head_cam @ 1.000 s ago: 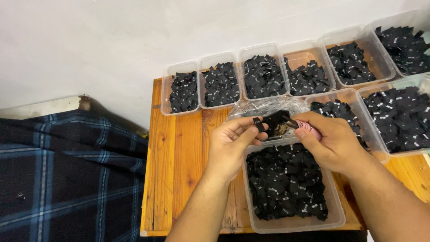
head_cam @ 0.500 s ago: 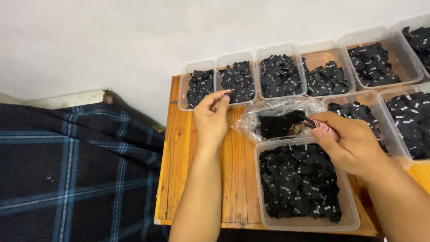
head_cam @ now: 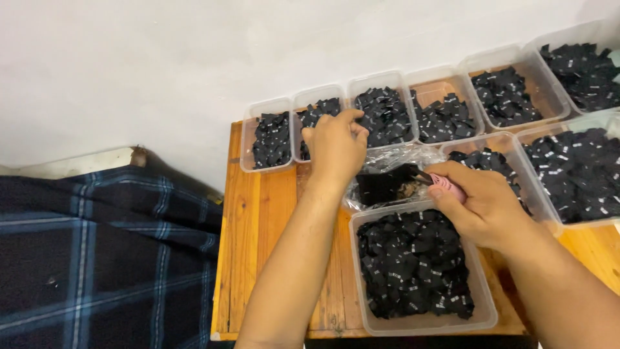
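Small black tags in second clear tub of the back row, under left hand with fingers curled down together, right hand pinching pink tool beside clear bag, on wooden table.

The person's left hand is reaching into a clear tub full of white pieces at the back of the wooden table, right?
Not quite. The head view shows the left hand over a clear tub at the back of the wooden table, but the pieces are black, not white.
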